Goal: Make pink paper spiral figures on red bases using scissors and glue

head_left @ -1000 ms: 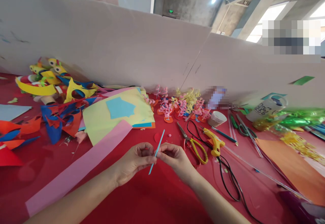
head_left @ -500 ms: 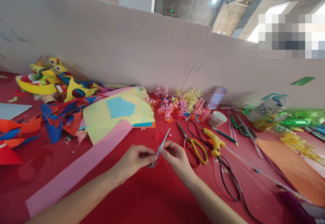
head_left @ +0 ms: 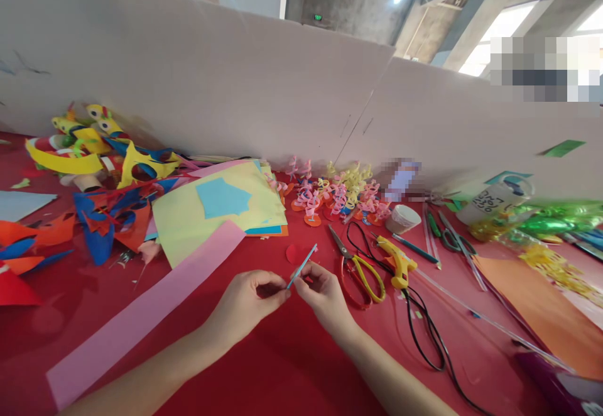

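— Where is the blue stick (head_left: 303, 264)?
— Low in the middle of the view, held just over the red desk (head_left: 282, 366). It is tilted, with its free upper end pointing to about one o'clock.
— What holds it?
— Both hands. The left hand (head_left: 247, 303) is closed in a pinch, thumb against forefinger on the stick's lower end, with the other fingers curled under. The right hand (head_left: 323, 291) pinches it too, just above that spot. Its thumb and forefinger are pressed together and the rest are loosely bent. The two pinches sit almost touching.
— Anything right beside them?
— A small red paper circle (head_left: 292, 254) lies on the desk just behind the stick's tip, at twelve o'clock from the hands. At two o'clock, near the right hand, lie scissors (head_left: 360, 273) with red and yellow handles. Just past them is a yellow glue gun (head_left: 398, 264), and its black cord (head_left: 424, 340) loops off toward four o'clock.
— And to the left?
— A long pink paper strip (head_left: 141, 322) runs from eight o'clock up to eleven. Its upper end lies over a yellow sheet (head_left: 188, 227) with a blue cut-out (head_left: 221, 197) on it. Farther out at ten o'clock is a heap of coloured paper scraps (head_left: 108, 208).
— Farther back?
— Pink and yellow paper curls (head_left: 336, 196) stand at one o'clock before the cardboard wall (head_left: 235, 89), with a paper cup (head_left: 405, 220) beside them. An orange sheet (head_left: 541, 315) lies well apart at three o'clock.
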Action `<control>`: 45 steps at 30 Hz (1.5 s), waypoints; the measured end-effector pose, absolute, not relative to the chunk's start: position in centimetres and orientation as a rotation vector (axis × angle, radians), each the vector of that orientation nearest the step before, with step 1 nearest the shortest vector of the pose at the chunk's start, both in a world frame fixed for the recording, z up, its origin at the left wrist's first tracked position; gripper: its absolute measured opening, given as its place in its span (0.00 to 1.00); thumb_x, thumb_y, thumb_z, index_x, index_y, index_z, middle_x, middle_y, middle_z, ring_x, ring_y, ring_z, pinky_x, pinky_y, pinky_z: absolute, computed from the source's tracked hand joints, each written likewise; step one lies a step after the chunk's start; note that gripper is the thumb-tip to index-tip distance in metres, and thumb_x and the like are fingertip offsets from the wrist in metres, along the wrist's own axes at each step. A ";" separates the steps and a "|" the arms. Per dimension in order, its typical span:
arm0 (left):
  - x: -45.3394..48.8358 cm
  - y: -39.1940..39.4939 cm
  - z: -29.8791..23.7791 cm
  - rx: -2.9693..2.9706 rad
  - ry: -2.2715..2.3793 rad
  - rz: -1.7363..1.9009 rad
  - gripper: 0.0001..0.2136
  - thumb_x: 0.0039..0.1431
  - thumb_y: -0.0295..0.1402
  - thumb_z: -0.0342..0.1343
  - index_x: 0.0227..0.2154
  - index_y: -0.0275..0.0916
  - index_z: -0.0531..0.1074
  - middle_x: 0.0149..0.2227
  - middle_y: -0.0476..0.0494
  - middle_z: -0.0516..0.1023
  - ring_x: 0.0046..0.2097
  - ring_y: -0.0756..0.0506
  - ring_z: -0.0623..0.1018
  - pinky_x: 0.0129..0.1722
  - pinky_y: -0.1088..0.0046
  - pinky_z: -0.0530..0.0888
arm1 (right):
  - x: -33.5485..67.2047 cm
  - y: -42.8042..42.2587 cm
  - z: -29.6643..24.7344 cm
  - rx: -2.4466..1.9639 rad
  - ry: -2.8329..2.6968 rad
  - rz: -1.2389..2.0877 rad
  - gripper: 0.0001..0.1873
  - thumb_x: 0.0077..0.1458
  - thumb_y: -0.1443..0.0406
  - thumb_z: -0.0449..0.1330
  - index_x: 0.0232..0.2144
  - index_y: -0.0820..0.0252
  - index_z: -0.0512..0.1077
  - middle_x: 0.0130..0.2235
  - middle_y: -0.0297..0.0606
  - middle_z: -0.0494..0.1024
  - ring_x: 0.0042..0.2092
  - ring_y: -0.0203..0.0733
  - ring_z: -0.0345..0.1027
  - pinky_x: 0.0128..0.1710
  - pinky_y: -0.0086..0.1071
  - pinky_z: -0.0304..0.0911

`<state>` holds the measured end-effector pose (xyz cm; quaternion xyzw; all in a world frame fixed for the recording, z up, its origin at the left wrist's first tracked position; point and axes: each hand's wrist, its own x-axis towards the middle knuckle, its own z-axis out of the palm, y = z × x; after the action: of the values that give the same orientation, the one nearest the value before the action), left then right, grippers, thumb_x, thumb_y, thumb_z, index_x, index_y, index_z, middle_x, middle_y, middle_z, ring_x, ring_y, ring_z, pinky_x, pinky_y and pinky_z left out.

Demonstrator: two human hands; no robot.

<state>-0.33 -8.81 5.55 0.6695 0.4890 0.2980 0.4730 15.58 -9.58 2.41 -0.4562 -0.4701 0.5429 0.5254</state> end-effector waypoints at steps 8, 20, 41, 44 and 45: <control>-0.3 -8.9 4.8 1.791 1.238 0.813 0.05 0.51 0.35 0.59 0.24 0.41 0.77 0.26 0.47 0.79 0.28 0.46 0.75 0.28 0.75 0.68 | 15.5 -9.4 2.1 -1.149 -1.123 1.294 0.07 0.41 0.62 0.62 0.21 0.59 0.68 0.23 0.32 0.70 0.27 0.35 0.63 0.29 0.29 0.61; -0.4 -8.3 3.5 1.567 1.172 0.726 0.05 0.48 0.35 0.61 0.23 0.40 0.76 0.24 0.48 0.76 0.28 0.48 0.73 0.29 0.76 0.67 | 15.9 -9.1 1.3 -1.117 -1.164 1.351 0.08 0.42 0.60 0.64 0.23 0.59 0.73 0.25 0.34 0.76 0.29 0.38 0.68 0.33 0.31 0.65; -0.6 -7.8 3.4 1.301 1.032 0.636 0.09 0.47 0.38 0.62 0.25 0.37 0.75 0.25 0.49 0.74 0.29 0.49 0.72 0.32 0.74 0.68 | 16.2 -9.4 1.5 -1.035 -1.232 1.432 0.13 0.50 0.54 0.62 0.28 0.57 0.78 0.27 0.34 0.75 0.32 0.38 0.67 0.37 0.30 0.62; -0.6 -7.7 3.4 1.230 0.982 0.637 0.08 0.47 0.37 0.62 0.27 0.37 0.76 0.27 0.47 0.76 0.30 0.48 0.73 0.34 0.73 0.70 | 16.3 -9.3 1.3 -1.008 -1.224 1.436 0.12 0.51 0.55 0.61 0.30 0.56 0.78 0.27 0.33 0.74 0.31 0.36 0.66 0.36 0.30 0.62; -0.6 -7.6 3.4 1.217 0.976 0.641 0.08 0.47 0.37 0.63 0.26 0.37 0.76 0.27 0.47 0.76 0.30 0.48 0.73 0.34 0.73 0.70 | 16.4 -9.3 1.3 -1.001 -1.223 1.441 0.12 0.51 0.55 0.61 0.30 0.56 0.78 0.27 0.33 0.74 0.31 0.36 0.66 0.36 0.30 0.62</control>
<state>-0.62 -7.62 3.39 0.5390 0.4324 0.2839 0.6648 16.37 -9.35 1.25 -0.4102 -0.5014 0.5910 0.4807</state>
